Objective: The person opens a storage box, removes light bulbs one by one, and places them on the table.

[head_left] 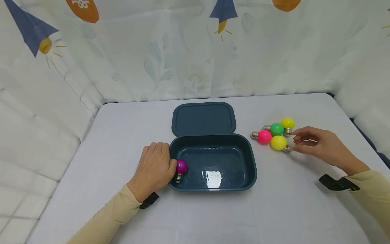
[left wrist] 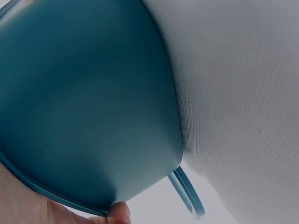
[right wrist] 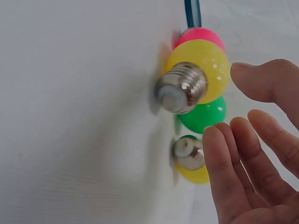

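My left hand (head_left: 156,166) grips the left rim of a dark blue plastic box (head_left: 251,166), fingers along its outer side. Inside, beside my thumb, a purple light bulb (head_left: 181,166) lies with its metal base toward the front. At the right, my right hand (head_left: 320,145) holds nothing, its fingers and thumb apart. Nearest to it is a yellow bulb (head_left: 278,142), whose metal base faces the hand in the right wrist view. Around that bulb lie a pink bulb (head_left: 264,137), a green bulb (head_left: 277,129) and a second yellow bulb (head_left: 287,122).
The matching dark blue lid (head_left: 204,118) lies flat behind the box, against its back edge. A white cloth covers the table (head_left: 131,125). Printed curtains (head_left: 189,51) hang behind and at the sides.
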`<state>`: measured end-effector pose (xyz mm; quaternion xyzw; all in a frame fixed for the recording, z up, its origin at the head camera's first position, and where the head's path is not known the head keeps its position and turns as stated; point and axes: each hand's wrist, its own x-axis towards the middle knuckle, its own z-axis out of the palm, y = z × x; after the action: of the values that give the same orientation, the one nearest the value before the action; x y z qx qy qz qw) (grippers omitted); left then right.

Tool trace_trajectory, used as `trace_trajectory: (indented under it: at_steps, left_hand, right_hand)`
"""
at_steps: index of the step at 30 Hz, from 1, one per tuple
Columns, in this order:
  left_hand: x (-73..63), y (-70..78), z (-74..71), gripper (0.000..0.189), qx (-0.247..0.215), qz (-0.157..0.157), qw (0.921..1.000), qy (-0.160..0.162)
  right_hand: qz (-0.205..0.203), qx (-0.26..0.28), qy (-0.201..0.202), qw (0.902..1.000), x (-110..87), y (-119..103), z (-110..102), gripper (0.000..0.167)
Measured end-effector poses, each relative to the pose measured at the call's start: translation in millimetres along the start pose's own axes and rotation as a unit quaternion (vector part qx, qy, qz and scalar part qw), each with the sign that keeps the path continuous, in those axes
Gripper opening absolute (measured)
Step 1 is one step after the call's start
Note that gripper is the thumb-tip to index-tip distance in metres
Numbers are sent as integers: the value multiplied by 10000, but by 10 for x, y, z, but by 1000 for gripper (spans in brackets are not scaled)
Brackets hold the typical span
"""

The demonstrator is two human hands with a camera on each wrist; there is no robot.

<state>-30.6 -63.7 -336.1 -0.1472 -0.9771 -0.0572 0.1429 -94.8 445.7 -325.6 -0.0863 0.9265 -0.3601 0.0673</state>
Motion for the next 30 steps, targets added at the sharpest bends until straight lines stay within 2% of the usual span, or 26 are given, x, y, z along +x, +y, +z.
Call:
trace_trajectory:
  at_steps: [7, 14, 21, 25, 30]
  left_hand:
    - [-8, -21, 6, 18, -13, 29, 10000, 17]
    - [-12, -23, 2, 18, -106, 52, 9999, 88]
    - [31, 60, 10, 17, -221, 48, 9997, 122]
    - [62, 101, 11, 18, -213, 53, 9997, 117]
    - [78, 148, 14, 18, -204, 60, 9997, 121]
  right_hand:
    - [-435, -142, 190, 9988, 24, -173, -58, 42]
    - [-611, -421, 319, 9967, 55, -525, -52, 36]
    - [-1194, -295, 155, 9923, 153, -781, -42, 37]
    - [-1645, -168, -19, 9862, 213, -922, -2, 38]
    - [-2171, -15, -441, 9751, 312, -1101, 94, 35]
